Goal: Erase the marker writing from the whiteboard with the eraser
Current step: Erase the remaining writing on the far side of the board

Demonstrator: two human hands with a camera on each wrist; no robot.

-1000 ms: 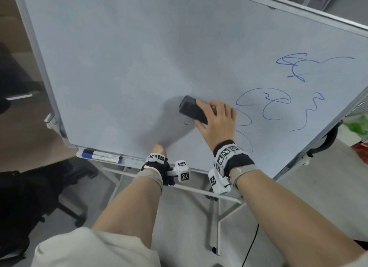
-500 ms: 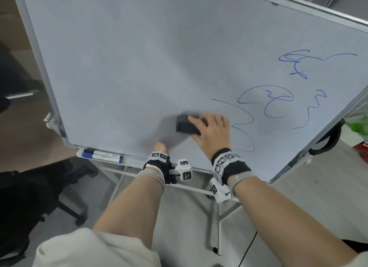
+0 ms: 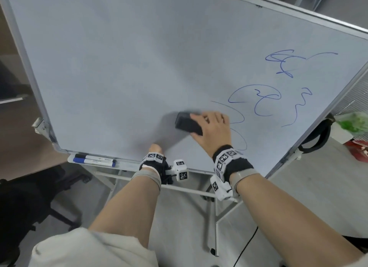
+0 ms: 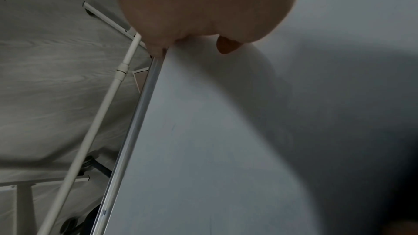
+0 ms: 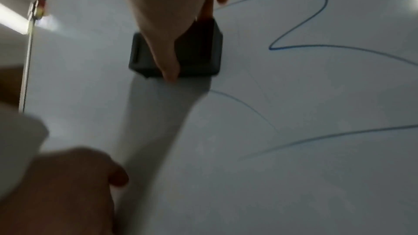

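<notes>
The whiteboard stands tilted on its stand, with blue marker scribbles across its right part. My right hand grips the black eraser and presses it flat on the board, just left of the nearest blue curve. From the right wrist, my thumb lies across the eraser, and blue lines run to its right. My left hand holds the board's lower edge, thumb tip on the front face. Its fingers are hidden behind the board.
Two markers lie in the tray at the board's lower left corner. The white stand legs and a black cable are on the floor below. A black office chair is at the left, and a green bag at the right.
My right hand slid the eraser down and slightly left across the board, then stayed almost in place over the last half second. My left hand has kept its hold on the lower edge.
</notes>
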